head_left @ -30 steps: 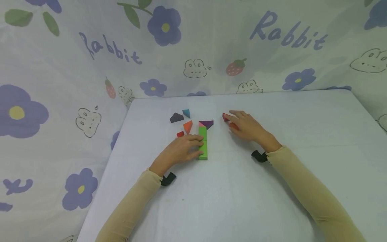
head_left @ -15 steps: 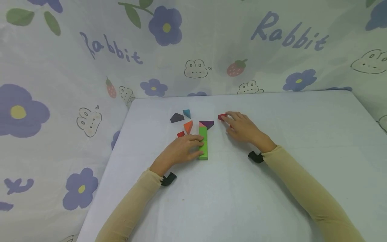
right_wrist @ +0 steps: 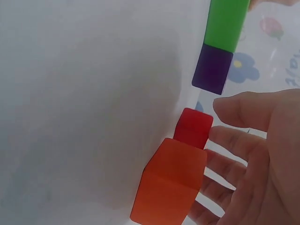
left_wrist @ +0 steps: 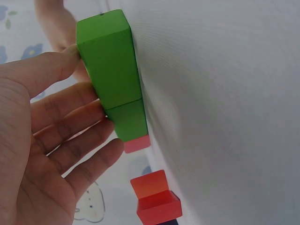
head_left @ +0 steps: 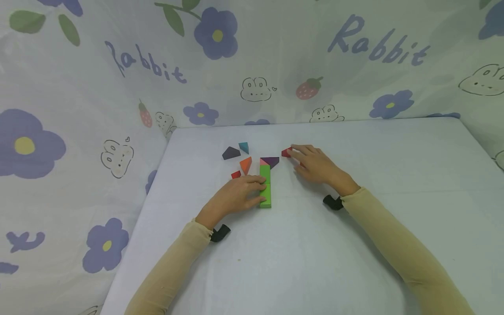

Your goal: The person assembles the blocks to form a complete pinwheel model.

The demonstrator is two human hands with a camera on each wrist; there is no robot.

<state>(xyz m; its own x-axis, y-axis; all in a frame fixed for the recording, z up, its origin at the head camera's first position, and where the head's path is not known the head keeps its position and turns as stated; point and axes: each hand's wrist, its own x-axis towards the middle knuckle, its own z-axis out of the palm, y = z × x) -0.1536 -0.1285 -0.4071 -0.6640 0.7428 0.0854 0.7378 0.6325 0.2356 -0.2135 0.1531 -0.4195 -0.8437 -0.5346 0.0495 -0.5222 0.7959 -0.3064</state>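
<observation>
My left hand (head_left: 236,194) rests its loosely extended fingers and thumb along the left side of two green blocks (head_left: 267,195) placed end to end. A pink triangle (head_left: 263,162) and a dark purple block (head_left: 271,161) adjoin their far end. To the right, my right hand (head_left: 319,165) touches a small red block (head_left: 285,152) with its fingertips, and its thumb stays apart from that block. An orange block (right_wrist: 168,187) lies right by the red one in the right wrist view, beside the fingers; the hand mostly hides it in the head view.
Left of the green blocks lie a dark grey block (head_left: 231,153), a blue block (head_left: 244,147), an orange block (head_left: 246,164) and a red block (head_left: 236,174), partly behind the left hand. A patterned cloth (head_left: 275,57) stands behind the white table (head_left: 299,262).
My right hand has shifted left, and the red block has slid left with it towards the purple block. The left hand and the green blocks have stayed put.
</observation>
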